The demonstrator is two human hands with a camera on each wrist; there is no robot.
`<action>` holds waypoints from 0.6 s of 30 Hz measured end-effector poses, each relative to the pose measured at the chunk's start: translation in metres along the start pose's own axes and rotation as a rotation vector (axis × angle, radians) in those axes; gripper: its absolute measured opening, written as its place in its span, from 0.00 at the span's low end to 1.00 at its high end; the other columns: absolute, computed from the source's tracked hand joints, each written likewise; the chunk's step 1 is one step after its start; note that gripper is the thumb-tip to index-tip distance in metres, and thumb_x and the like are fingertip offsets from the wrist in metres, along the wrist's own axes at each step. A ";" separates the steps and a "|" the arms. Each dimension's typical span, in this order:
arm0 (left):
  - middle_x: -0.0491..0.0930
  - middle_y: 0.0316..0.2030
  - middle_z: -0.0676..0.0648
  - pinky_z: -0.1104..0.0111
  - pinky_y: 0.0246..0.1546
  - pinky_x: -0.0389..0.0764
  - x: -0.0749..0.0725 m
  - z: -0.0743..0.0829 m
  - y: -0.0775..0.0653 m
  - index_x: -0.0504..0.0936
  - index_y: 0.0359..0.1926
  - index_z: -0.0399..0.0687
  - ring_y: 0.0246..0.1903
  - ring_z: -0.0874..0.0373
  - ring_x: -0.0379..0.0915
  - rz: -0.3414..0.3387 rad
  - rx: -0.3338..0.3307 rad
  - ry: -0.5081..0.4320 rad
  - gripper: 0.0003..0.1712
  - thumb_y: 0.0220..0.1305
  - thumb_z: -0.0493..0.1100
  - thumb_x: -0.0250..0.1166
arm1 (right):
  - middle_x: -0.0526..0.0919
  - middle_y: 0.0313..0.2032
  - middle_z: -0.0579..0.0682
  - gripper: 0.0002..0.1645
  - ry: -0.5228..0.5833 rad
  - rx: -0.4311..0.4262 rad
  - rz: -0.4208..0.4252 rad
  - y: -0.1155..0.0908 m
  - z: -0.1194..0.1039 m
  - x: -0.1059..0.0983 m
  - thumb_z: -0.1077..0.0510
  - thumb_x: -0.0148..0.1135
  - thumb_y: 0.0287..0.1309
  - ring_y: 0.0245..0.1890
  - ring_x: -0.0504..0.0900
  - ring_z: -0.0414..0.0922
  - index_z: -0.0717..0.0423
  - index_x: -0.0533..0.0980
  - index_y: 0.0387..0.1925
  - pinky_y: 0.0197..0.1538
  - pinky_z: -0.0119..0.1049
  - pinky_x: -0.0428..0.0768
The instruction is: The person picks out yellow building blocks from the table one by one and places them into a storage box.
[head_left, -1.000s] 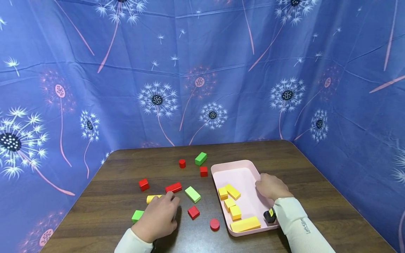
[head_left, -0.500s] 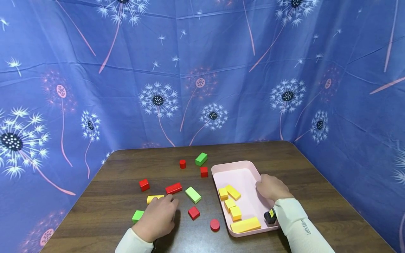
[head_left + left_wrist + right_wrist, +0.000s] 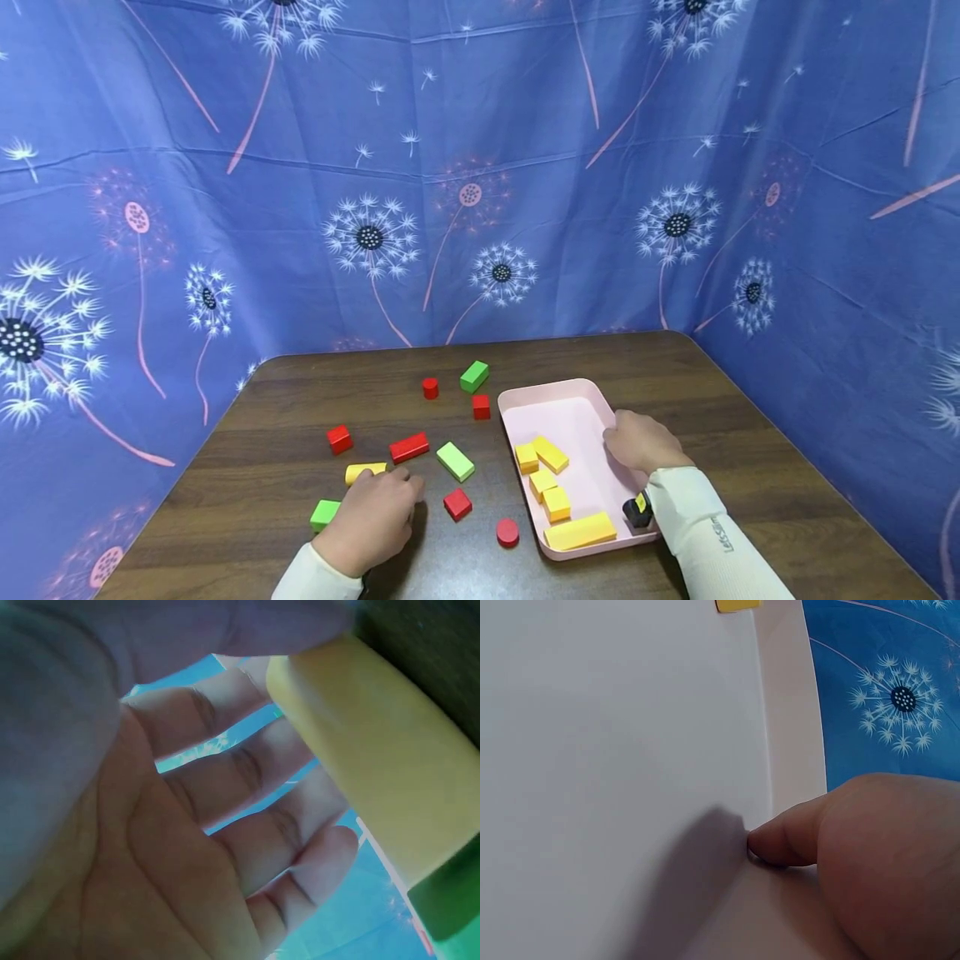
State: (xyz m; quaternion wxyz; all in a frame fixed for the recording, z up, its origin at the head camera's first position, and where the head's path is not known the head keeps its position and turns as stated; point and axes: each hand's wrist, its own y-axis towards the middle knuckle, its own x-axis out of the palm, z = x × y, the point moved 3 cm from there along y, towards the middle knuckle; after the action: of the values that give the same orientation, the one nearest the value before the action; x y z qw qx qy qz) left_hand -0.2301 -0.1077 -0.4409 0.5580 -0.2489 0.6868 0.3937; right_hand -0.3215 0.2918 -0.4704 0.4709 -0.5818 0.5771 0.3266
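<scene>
My left hand (image 3: 372, 514) is over the left part of the table, at a yellow cylinder-like block (image 3: 365, 472). In the left wrist view that yellow block (image 3: 382, 757) lies between the thumb and the curled fingers, which pinch its end. Close by, a green block (image 3: 325, 514) is partly covered by the hand. My right hand (image 3: 647, 442) grips the right wall of a pink tray (image 3: 512, 410). Its thumb (image 3: 787, 832) presses the inner side of the wall in the right wrist view, while the other fingers are hidden. Several yellow blocks (image 3: 580, 531) lie along the tray's left and near sides.
Around the left hand lie a red bar (image 3: 408, 447), a light green block (image 3: 455, 462) and several red pieces, including a red disc (image 3: 507, 532). A green block (image 3: 474, 377) and a red cylinder (image 3: 431, 388) sit farther back. A blue patterned cloth (image 3: 450, 250) hangs behind the table.
</scene>
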 end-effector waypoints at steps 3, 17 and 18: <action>0.76 0.22 0.53 0.62 0.23 0.64 0.000 0.001 0.001 0.80 0.27 0.52 0.22 0.58 0.76 -0.010 -0.003 -0.001 0.11 0.44 0.34 0.74 | 0.79 0.60 0.71 0.33 -0.007 -0.012 0.007 0.000 0.000 -0.001 0.50 0.50 0.70 0.53 0.82 0.65 0.71 0.70 0.65 0.55 0.68 0.77; 0.77 0.20 0.53 0.63 0.23 0.66 -0.002 0.005 0.002 0.79 0.21 0.54 0.23 0.54 0.75 0.145 0.040 0.074 0.12 0.55 0.40 0.75 | 0.79 0.60 0.71 0.32 0.016 0.000 0.002 -0.002 -0.002 -0.002 0.50 0.50 0.71 0.53 0.82 0.65 0.70 0.70 0.66 0.56 0.68 0.77; 0.77 0.21 0.53 0.64 0.24 0.66 -0.002 0.005 0.003 0.79 0.22 0.54 0.24 0.54 0.75 0.147 0.038 0.070 0.12 0.56 0.39 0.74 | 0.79 0.60 0.71 0.32 0.019 0.003 0.001 -0.002 -0.002 -0.001 0.50 0.50 0.71 0.53 0.82 0.65 0.70 0.70 0.66 0.56 0.68 0.77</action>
State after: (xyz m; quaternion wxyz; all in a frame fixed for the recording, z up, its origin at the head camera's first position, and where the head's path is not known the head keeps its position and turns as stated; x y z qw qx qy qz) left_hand -0.2289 -0.1026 -0.4385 0.5078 -0.2011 0.7297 0.4114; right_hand -0.3204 0.2907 -0.4684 0.4663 -0.5838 0.5823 0.3205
